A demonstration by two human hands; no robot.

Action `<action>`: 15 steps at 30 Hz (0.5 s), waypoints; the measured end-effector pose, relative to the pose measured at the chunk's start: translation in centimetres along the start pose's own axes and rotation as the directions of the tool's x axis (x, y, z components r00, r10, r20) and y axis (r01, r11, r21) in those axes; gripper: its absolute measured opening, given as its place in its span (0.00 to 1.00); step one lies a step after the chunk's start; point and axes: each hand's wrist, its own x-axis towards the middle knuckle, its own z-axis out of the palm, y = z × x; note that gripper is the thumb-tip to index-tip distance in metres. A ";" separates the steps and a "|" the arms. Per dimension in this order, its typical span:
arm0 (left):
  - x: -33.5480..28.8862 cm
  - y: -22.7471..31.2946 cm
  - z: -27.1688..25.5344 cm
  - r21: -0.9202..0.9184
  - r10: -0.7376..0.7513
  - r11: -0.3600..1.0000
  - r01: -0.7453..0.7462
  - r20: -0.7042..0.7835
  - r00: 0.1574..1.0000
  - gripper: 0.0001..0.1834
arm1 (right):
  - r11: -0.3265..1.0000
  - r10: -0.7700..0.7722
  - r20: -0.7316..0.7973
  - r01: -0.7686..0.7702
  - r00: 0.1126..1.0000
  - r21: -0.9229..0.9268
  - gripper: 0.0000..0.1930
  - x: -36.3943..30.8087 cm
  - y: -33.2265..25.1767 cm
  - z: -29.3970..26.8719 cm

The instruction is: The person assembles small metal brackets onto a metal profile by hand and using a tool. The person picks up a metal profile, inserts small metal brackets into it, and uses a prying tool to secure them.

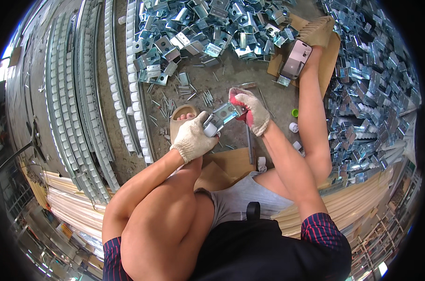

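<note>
Between my two gloved hands is a shiny metal bracket with a white roller at its left end. My left hand, in a cream knit glove, is closed round the roller end. The right hand, in a glove with a red palm, grips the bracket's other end; its fingertips are partly hidden. Below the hands, a thin metal bar lies on the floor. Loose metal pins are scattered beyond my left hand, near my sandalled foot.
Heaps of metal brackets lie ahead and along the right. Long roller tracks run along the left. A phone rests by my right foot. A green cap and a white roller lie beside my right leg, near cardboard.
</note>
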 end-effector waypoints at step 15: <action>-0.3 0.3 -0.7 -0.089 0.070 0.994 -0.067 0.025 0.997 0.30 | 0.989 -0.033 0.224 0.000 0.974 0.148 0.12 0.9 -0.1 -1.1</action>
